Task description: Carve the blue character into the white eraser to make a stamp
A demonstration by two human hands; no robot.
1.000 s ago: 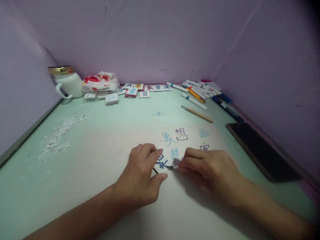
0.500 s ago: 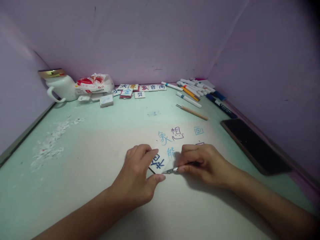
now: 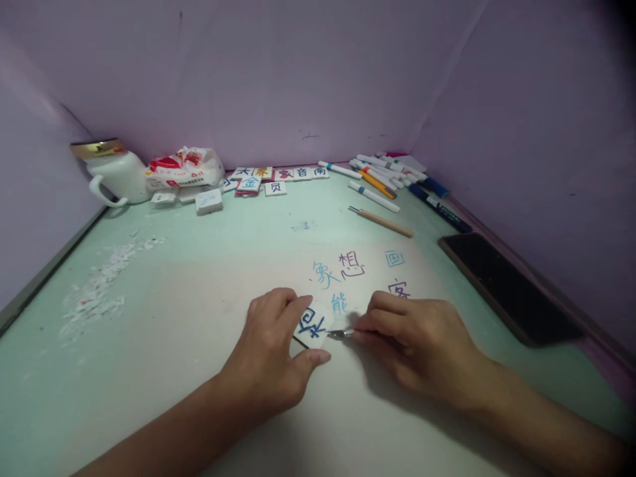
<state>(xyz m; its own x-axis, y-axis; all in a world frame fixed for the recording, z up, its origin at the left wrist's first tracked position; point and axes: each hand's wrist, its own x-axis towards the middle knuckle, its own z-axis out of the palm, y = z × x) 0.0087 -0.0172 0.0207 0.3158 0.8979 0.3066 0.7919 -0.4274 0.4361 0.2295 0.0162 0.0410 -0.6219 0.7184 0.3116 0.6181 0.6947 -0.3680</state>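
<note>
My left hand holds a small white square block against the table, thumb at its near corner and fingers over its far left side. A dark blue character is drawn on the block's top, partly covered by the fingers. Between the thumb and fingers of my right hand is a craft knife with a silver shaft. Its blade tip meets the block's right side, near the strokes of the character. Light blue and purple characters are written on the table surface just beyond.
White shavings lie scattered at the left. Along the back stand a white mug, a tissue pack and several character tiles. Markers, a wooden-handled carving tool and a phone are at the right.
The knife tip has shifted up and slightly right, from the block's near corner to its right side. My right hand has moved a little right; the left hand keeps its hold.
</note>
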